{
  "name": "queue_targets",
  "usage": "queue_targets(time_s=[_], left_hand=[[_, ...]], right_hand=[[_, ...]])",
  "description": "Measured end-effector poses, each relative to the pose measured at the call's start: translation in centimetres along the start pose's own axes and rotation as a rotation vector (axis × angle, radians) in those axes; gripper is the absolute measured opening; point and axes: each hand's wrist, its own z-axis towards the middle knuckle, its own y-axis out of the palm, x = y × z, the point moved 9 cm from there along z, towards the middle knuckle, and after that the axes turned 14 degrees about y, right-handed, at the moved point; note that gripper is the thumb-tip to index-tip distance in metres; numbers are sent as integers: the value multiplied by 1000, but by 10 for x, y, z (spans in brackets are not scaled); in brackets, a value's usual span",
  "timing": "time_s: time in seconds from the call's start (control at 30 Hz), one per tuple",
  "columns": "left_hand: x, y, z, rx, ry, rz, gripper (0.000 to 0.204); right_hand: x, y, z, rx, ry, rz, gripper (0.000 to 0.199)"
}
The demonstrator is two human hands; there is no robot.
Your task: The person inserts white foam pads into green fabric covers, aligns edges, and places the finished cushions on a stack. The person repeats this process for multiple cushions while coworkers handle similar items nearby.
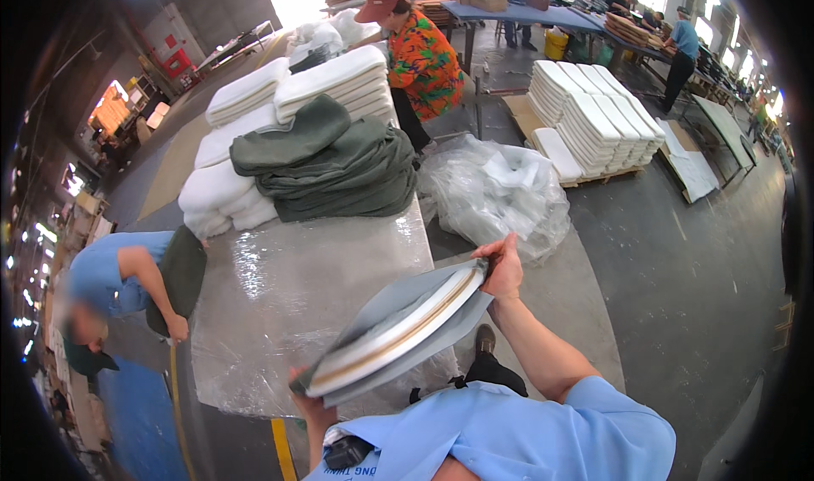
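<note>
Between my two hands is a long cushion (pixel 398 333): white padding with a thin tan-brown layer along its edge, partly inside a grey-green fabric cover (pixel 386 301) that gapes open. My right hand (pixel 502 269) grips the far right end, thumb pointing up. At the near left end, my left hand (pixel 312 406) is closed round the cover's dark corner, its fingers partly hidden. The cushion is tilted and held over the near right edge of a table (pixel 297 286) wrapped in clear plastic. Farther back on it lies a heap of dark green fabric covers (pixel 339 172).
Stacks of white pads (pixel 335 78) stand behind the covers. A person in a bright patterned shirt (pixel 428 66) works beyond. On the left, a co-worker in blue (pixel 123 269) holds a dark green piece (pixel 178 282). Crumpled plastic (pixel 496 193) and a pallet of white pads (pixel 593 121) are at right.
</note>
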Motion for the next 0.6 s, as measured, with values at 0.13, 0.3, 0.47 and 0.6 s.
queue_targets(time_s=[0.13,0.3,0.47,0.6], left_hand=[[-12,-41,-60,295,-75,-10,60],[-17,0,-97,107,-139,-48,78],[-69,86,-104,-498,-235,314,81],[-47,149,-97,-533,-207,471,113]], right_hand=[[19,63,19,62,19,-293,65],[52,141,86,-132,-53,-634,68],[104,136,144,-150,45,-817,74],[165,158,120,-448,252,-733,58]])
